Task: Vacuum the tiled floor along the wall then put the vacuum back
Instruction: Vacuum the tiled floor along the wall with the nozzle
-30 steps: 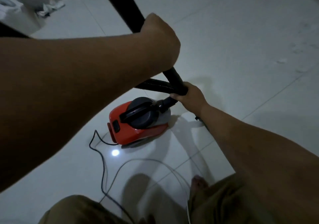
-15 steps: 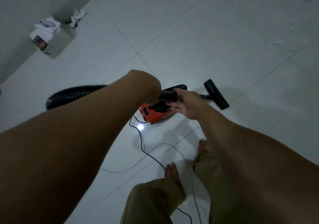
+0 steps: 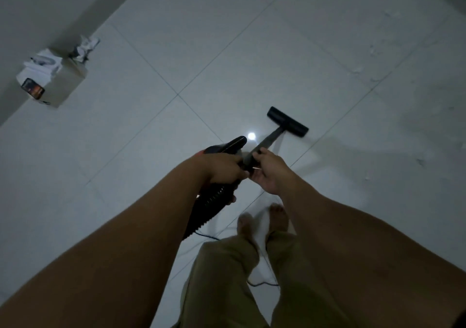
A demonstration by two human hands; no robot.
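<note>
Left hand fingers wrapped ribbed hose; right hand fingers curled round wand just ahead. Floor head lay flat on tiled floor beyond wand. Cardboard box stood against wall, far left of floor head.

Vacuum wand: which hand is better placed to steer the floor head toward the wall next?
Right. The right hand already grips the wand that runs to the floor head. The left hand is occupied, closed on the hose end.
</note>
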